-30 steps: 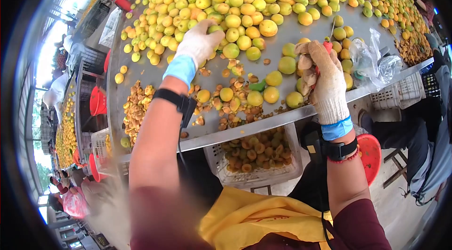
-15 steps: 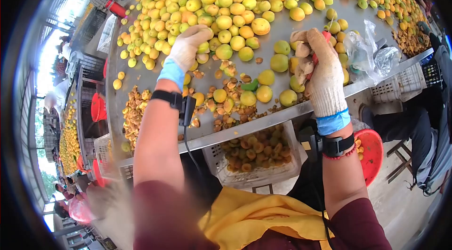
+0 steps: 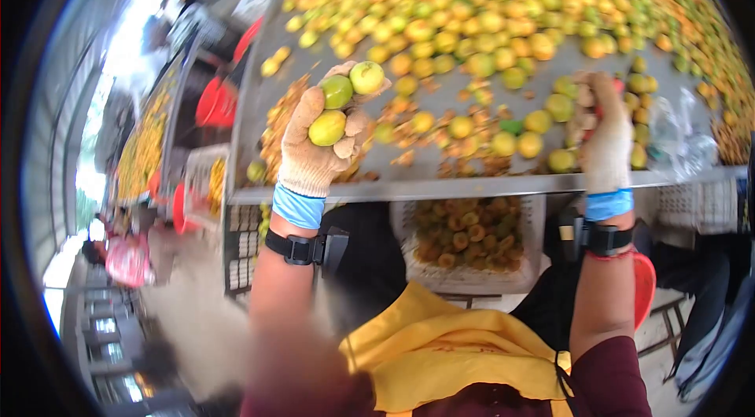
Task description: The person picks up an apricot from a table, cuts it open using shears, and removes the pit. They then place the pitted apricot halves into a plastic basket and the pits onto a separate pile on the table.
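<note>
Palm up in a pale knit glove, my left hand (image 3: 321, 130) holds several whole fruits, one green (image 3: 336, 92) and others yellow-green (image 3: 327, 128). It is above the left front part of the metal table (image 3: 370, 191). My right hand (image 3: 605, 130), gloved too, is closed on a small red-handled tool near the table's front edge, beside some loose fruits (image 3: 559, 107). Most of the tool is hidden by the fingers. Cut fruit pieces (image 3: 464, 161) and a green leaf (image 3: 511, 126) lie between the hands.
A large heap of fruit (image 3: 487, 0) covers the table's back. A clear plastic bag (image 3: 680, 138) lies at the right. Below the edge stands a white crate (image 3: 472, 281) of cut fruit. Red tubs (image 3: 216, 102) and a person in pink (image 3: 130, 260) are at the left.
My left hand has come back from the heap and turned palm up, now with several fruits in it. The view has swung left. My right hand still grips the red-handled tool.
</note>
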`<act>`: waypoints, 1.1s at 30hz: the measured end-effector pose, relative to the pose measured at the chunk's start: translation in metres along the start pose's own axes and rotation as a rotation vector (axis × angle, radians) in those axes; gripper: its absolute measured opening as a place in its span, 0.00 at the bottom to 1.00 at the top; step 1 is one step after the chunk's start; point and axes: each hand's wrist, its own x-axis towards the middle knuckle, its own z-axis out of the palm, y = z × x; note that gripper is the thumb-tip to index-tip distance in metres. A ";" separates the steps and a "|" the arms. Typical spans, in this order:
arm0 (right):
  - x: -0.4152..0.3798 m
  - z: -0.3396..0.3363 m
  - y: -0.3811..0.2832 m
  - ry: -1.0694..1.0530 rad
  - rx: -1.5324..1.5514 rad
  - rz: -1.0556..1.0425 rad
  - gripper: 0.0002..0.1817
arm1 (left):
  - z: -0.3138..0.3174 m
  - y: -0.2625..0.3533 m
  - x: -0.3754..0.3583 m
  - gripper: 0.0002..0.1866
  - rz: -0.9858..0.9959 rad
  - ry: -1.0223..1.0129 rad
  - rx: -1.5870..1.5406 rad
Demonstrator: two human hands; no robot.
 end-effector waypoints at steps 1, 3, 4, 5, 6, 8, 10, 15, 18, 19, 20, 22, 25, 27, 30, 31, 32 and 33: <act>0.001 -0.005 0.003 -0.003 -0.018 0.009 0.17 | -0.012 0.015 -0.032 0.32 0.026 0.006 0.035; 0.002 -0.008 0.007 -0.058 -0.022 0.039 0.15 | -0.024 0.045 -0.109 0.32 0.127 0.205 0.035; 0.000 -0.009 0.007 -0.099 -0.012 0.043 0.15 | -0.027 0.056 -0.148 0.32 0.200 0.320 0.011; -0.003 -0.007 0.009 -0.104 -0.026 0.051 0.15 | -0.037 0.072 -0.190 0.32 0.240 0.433 0.068; -0.004 -0.007 0.010 -0.107 -0.039 0.041 0.15 | -0.049 0.085 -0.231 0.31 0.261 0.502 0.057; -0.005 -0.013 0.015 -0.161 -0.087 0.029 0.16 | -0.065 0.110 -0.303 0.29 0.347 0.684 0.140; -0.005 -0.014 0.019 -0.186 -0.105 0.041 0.17 | -0.102 0.132 -0.372 0.26 0.383 0.982 0.264; -0.008 -0.012 0.031 -0.179 -0.163 0.016 0.17 | -0.176 0.152 -0.457 0.33 -0.258 1.433 0.986; -0.009 -0.017 0.033 -0.130 -0.164 0.031 0.17 | -0.176 0.150 -0.422 0.29 -0.229 1.759 1.122; -0.010 -0.016 0.033 -0.127 -0.169 0.027 0.16 | -0.180 0.155 -0.408 0.31 -0.358 1.454 1.711; -0.011 -0.013 0.034 -0.126 -0.172 0.022 0.16 | -0.183 0.159 -0.387 0.30 -0.365 1.208 1.895; -0.024 0.003 0.033 -0.073 -0.167 0.044 0.16 | -0.173 0.157 -0.327 0.29 -0.259 0.903 1.962; -0.020 -0.003 0.026 -0.021 -0.093 0.042 0.12 | -0.086 0.118 -0.173 0.23 -0.048 0.920 1.526; -0.016 -0.007 0.018 0.022 -0.052 -0.006 0.11 | -0.048 0.075 -0.094 0.20 0.025 0.693 1.330; -0.017 -0.005 -0.010 0.073 -0.021 -0.085 0.16 | 0.005 0.020 0.001 0.18 -0.014 0.308 1.291; -0.013 -0.014 -0.015 0.061 0.015 -0.123 0.16 | 0.028 0.004 0.028 0.19 -0.044 0.229 1.361; -0.009 -0.022 -0.019 0.044 0.050 -0.154 0.17 | 0.038 -0.013 0.053 0.19 -0.097 0.178 1.365; -0.007 -0.027 -0.025 0.063 0.053 -0.169 0.17 | 0.046 -0.031 0.079 0.20 -0.089 0.120 1.391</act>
